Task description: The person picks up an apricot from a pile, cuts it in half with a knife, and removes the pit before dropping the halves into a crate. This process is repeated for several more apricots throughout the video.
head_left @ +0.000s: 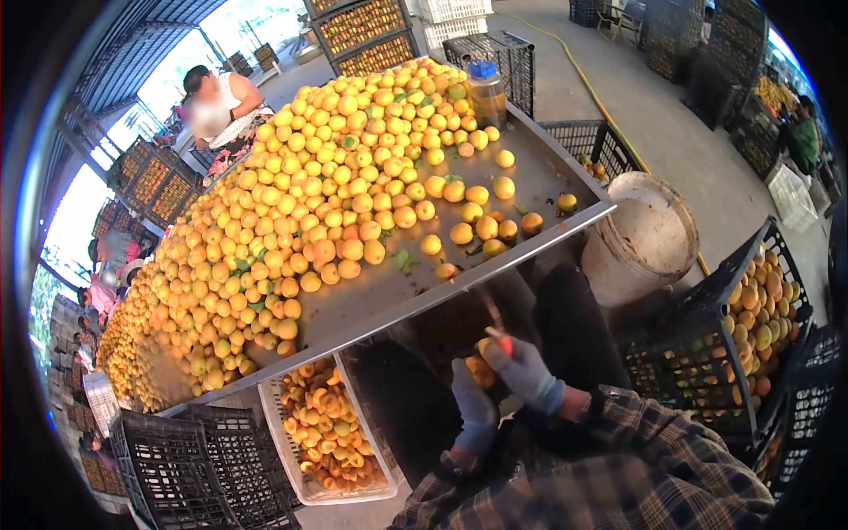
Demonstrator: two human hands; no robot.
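My left hand (474,405), in a grey glove, is closed around an apricot (480,372) above my lap. Close beside it, my gloved right hand (528,373) grips a small knife with a red handle (504,343); its blade points up and away from me and is blurred. Both hands are below the near edge of a metal table (327,322) heaped with yellow-orange apricots (327,177). To the left of my legs, a white basket (281,433) holds cut apricot halves (329,433).
Black crates (208,464) stand at lower left. On the right are a dirty white bucket (609,265) and a tilted black crate (680,371) of fruit. A blue-lidded jar (485,93) stands on the table. Another person (234,97) sits across it. A yellow hose (583,75) crosses the floor.
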